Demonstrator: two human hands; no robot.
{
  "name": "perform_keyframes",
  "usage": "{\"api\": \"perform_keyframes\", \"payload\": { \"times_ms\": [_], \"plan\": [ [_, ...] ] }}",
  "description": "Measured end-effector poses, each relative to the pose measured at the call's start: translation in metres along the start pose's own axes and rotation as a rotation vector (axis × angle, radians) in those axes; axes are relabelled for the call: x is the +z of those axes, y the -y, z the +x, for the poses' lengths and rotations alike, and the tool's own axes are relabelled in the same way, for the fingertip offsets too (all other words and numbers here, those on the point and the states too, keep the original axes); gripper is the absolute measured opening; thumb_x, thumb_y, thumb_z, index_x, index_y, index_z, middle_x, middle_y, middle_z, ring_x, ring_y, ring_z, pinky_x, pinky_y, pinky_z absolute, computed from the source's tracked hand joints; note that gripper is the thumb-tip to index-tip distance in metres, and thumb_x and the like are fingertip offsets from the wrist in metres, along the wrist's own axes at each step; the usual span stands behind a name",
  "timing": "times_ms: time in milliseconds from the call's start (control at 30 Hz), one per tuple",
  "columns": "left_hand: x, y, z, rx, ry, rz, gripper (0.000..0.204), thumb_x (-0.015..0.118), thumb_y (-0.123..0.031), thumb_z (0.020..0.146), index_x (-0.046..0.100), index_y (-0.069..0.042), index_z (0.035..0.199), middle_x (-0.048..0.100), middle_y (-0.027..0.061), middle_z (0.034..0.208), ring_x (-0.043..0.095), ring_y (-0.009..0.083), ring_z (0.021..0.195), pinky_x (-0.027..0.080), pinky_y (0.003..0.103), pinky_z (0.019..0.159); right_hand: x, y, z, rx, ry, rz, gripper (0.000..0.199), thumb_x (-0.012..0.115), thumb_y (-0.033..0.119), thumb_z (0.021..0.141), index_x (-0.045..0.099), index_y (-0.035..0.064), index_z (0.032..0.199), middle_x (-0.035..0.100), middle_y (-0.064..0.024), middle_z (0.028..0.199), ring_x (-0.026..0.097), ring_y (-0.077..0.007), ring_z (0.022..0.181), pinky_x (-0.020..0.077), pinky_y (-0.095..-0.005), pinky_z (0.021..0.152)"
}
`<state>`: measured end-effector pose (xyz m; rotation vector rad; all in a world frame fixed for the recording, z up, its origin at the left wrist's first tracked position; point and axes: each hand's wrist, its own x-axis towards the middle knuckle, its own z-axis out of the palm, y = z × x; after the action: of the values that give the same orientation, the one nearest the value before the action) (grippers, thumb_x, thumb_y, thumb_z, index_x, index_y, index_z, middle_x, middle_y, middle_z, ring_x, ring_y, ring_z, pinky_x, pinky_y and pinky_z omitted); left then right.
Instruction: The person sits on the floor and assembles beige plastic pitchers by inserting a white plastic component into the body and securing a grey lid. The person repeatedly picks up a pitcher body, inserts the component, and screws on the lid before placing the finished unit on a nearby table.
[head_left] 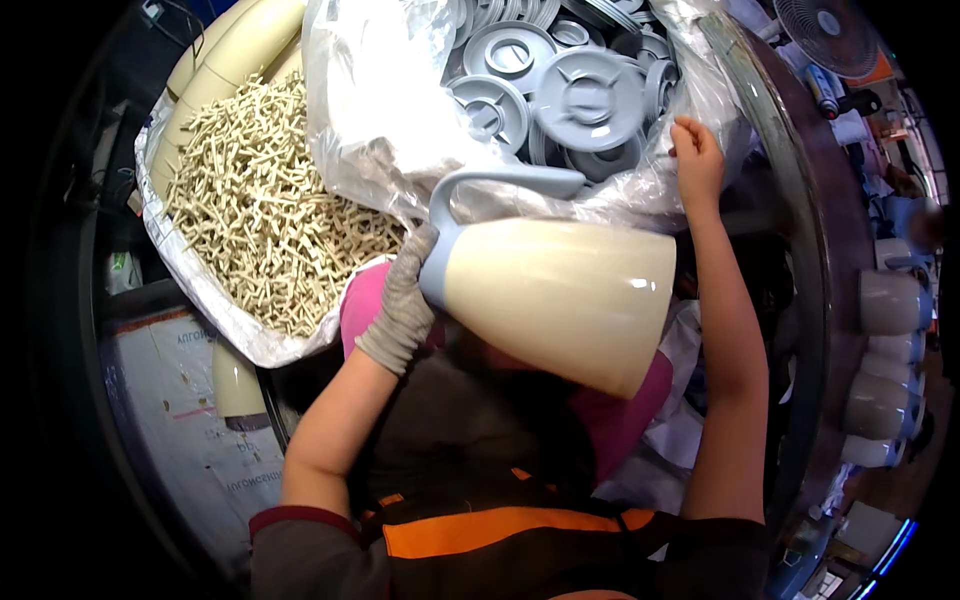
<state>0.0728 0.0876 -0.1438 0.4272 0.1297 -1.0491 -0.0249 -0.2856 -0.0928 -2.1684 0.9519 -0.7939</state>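
A cream jug body (565,290) with a grey-blue collar and handle lies on its side above my lap. Its wide end points right, and the handle (510,177) runs along the far side. My left hand (402,300), in a grey knitted glove, is closed round the collar end. My bare right hand (700,165) is raised beside the right edge of a clear plastic bag (365,110) full of grey-blue round lids (590,100). Its fingers are loosely curled and apart, with nothing visible in them. Neither the lids nor the jug touches that hand.
To the left, a white sack (260,345) holds many small cream plastic pieces (265,200), with large cream curved parts (235,65) behind. Several finished-looking jugs (885,300) stand at the far right beyond a dark bench edge (800,200). A fan (825,35) sits at top right.
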Motion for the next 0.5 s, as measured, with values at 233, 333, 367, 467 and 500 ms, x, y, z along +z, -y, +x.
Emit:
{"api": "perform_keyframes", "payload": {
  "times_ms": [233, 333, 367, 467, 500],
  "plan": [
    [-0.012, 0.018, -0.005, 0.015, -0.005, 0.053, 0.043, 0.058, -0.031, 0.090, 0.054, 0.002, 0.117, 0.063, 0.0147, 0.107, 0.061, 0.0232, 0.097, 0.049, 0.036, 0.089, 0.008, 0.027, -0.063, -0.252, 0.141, -0.142, 0.042, 0.066, 0.025, 0.078, 0.057, 0.0080, 0.116, 0.061, -0.0108, 0.108, 0.060, -0.0218, 0.093, 0.0476, -0.0343, 0.081],
    [0.000, 0.011, -0.018, 0.038, -0.014, 0.060, 0.040, 0.057, -0.031, 0.090, 0.057, 0.003, 0.112, 0.064, 0.0152, 0.106, 0.062, 0.0236, 0.097, 0.049, 0.037, 0.091, 0.039, 0.031, -0.077, -0.431, 0.187, -0.233, 0.048, 0.068, 0.025, 0.077, 0.053, 0.0096, 0.120, 0.057, -0.0119, 0.117, 0.058, -0.0251, 0.102, 0.0475, -0.0371, 0.083],
    [-0.003, 0.006, -0.021, -0.016, -0.010, -0.015, 0.040, 0.058, -0.030, 0.089, 0.057, 0.003, 0.112, 0.064, 0.0151, 0.106, 0.062, 0.0238, 0.097, 0.049, 0.038, 0.090, 0.055, 0.034, -0.077, -0.520, 0.187, -0.284, 0.050, 0.068, 0.025, 0.077, 0.052, 0.0101, 0.122, 0.056, -0.0122, 0.120, 0.057, -0.0264, 0.104, 0.0476, -0.0381, 0.084],
    [-0.013, -0.001, -0.018, -0.032, -0.019, -0.073, 0.040, 0.061, -0.030, 0.088, 0.057, 0.002, 0.112, 0.064, 0.0146, 0.106, 0.062, 0.0241, 0.096, 0.049, 0.039, 0.089, 0.092, 0.029, -0.066, -0.678, -0.010, -0.624, 0.060, 0.070, 0.023, 0.074, 0.046, 0.0147, 0.129, 0.047, -0.0121, 0.129, 0.048, -0.0318, 0.116, 0.0472, -0.0420, 0.088],
    [-0.017, -0.001, -0.017, -0.011, -0.028, -0.070, 0.040, 0.062, -0.030, 0.087, 0.057, 0.002, 0.112, 0.064, 0.0144, 0.106, 0.062, 0.0241, 0.096, 0.050, 0.039, 0.089, 0.100, 0.026, -0.061, -0.602, 0.050, -0.607, 0.060, 0.070, 0.024, 0.074, 0.046, 0.0151, 0.129, 0.048, -0.0123, 0.128, 0.047, -0.0320, 0.116, 0.0466, -0.0423, 0.088]
  ]
}}
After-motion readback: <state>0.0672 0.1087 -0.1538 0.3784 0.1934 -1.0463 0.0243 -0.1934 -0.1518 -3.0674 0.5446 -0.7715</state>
